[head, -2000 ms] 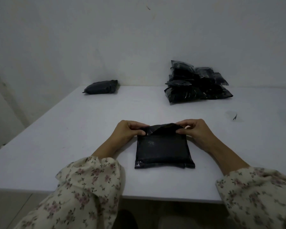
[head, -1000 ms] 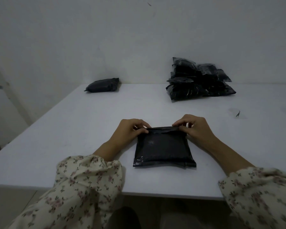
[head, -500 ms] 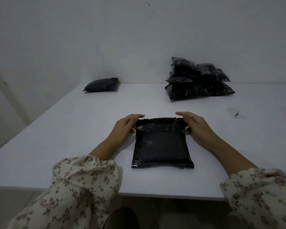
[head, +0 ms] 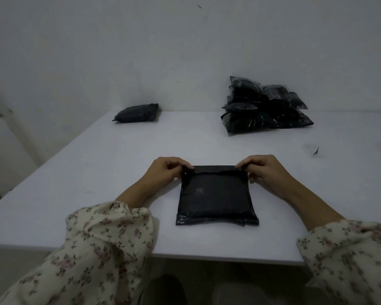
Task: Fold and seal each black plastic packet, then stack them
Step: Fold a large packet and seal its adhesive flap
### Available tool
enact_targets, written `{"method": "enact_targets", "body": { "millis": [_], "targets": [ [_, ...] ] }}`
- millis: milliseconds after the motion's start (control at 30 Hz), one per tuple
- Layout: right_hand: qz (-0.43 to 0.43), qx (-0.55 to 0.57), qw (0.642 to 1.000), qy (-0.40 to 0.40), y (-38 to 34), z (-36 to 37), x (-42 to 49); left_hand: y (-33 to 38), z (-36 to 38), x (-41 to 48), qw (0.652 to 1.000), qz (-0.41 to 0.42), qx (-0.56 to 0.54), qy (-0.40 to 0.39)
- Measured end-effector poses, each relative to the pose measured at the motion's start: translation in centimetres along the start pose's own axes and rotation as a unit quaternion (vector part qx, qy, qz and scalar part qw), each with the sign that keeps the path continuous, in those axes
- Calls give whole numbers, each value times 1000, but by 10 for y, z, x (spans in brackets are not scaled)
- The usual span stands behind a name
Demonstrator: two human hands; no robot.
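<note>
A flat black plastic packet (head: 216, 197) lies on the white table (head: 97, 172) in front of me. Its far flap is folded over toward me along the top edge. My left hand (head: 165, 172) pinches the flap's left corner, and my right hand (head: 264, 170) pinches the right corner. A heap of several black packets (head: 264, 108) sits at the back right against the wall. One single black packet (head: 138, 113) lies at the back left.
A small dark scrap (head: 316, 151) lies on the table to the right. The wall (head: 185, 51) runs along the table's far edge. The table's near edge (head: 207, 256) is just below the packet, and my floral sleeves overhang it.
The raised flap was pressed down, then briefly released with fingers stretched along the far edge. Now both hands pinch the folded flap's corners again.
</note>
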State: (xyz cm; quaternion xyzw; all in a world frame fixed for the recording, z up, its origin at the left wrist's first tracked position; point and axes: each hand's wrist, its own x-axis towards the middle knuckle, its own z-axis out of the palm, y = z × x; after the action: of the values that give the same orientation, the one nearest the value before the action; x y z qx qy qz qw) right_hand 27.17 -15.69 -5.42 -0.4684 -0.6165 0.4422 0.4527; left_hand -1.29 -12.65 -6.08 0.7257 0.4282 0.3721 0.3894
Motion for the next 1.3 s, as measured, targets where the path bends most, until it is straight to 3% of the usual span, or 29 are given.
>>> {"method": "enact_targets", "body": {
  "millis": [267,533,633,767,833,1067,1233,1300],
  "targets": [
    [39,18,998,-40,-2,0,-3,6,0,-2,999,-47,-1,-24],
    [-66,-181,981,-31,3,3,0,2,3,0,998,10,69,9],
    [-159,-277,947,3,7,6,3,0,7,-1,987,77,136,37],
    [-332,-425,841,47,9,11,5,-4,8,-1,951,188,242,43],
    [-376,-465,800,54,8,10,5,-3,9,-1,928,219,298,43],
    [-431,-562,705,20,3,13,-1,2,8,-3,867,288,404,39],
    [-434,-601,671,-1,6,15,-2,12,-6,-4,835,245,490,-57],
    [-442,-607,660,4,5,16,-1,26,-2,-6,849,206,481,-81]
  ]
}}
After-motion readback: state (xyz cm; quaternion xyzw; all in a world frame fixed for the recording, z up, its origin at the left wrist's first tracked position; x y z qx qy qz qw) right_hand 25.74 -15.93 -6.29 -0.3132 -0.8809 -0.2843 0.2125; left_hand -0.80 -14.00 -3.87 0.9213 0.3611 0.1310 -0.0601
